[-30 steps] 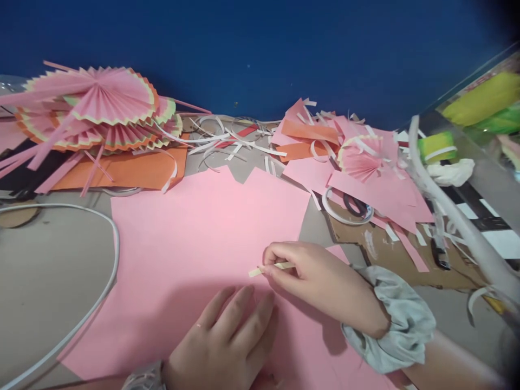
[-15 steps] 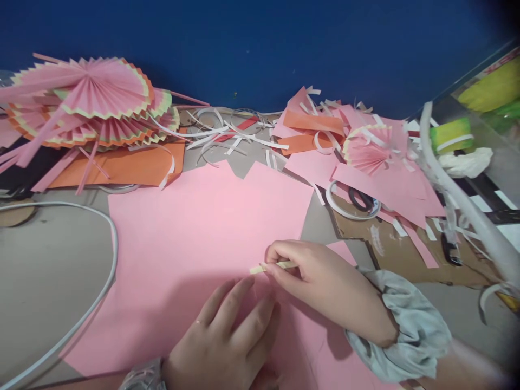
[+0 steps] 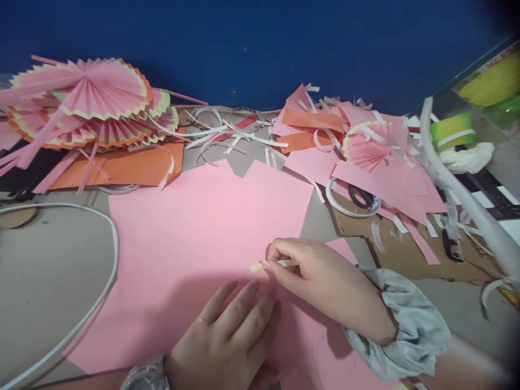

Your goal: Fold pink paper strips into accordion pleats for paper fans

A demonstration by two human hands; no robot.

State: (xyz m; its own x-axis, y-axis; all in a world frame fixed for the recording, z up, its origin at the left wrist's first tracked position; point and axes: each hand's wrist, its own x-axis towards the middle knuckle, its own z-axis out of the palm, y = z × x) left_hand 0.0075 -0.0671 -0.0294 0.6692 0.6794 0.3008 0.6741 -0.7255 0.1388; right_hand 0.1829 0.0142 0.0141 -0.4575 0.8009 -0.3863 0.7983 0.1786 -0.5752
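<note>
A large pink paper sheet (image 3: 203, 227) lies flat on the grey table. My left hand (image 3: 227, 341) rests flat on its near part, fingers stretched out and together, a watch at the wrist. My right hand (image 3: 320, 281), with a grey scrunchie on its wrist, pinches a thin pale yellow paper strip (image 3: 260, 266) between thumb and fingers just above the sheet. The strip's tip sticks out to the left, close to my left fingertips.
Folded pink paper fans (image 3: 85, 108) are piled at the back left over orange paper (image 3: 125, 168). White paper strips (image 3: 227, 135) and pink scraps (image 3: 365, 162) litter the back. A tape roll (image 3: 349, 203) lies on brown cardboard (image 3: 406, 249). A white cable (image 3: 97, 292) curves at left.
The hands have hardly moved; the left fingers shifted slightly. The view drifted a little, so the clutter at the back sits a bit differently.
</note>
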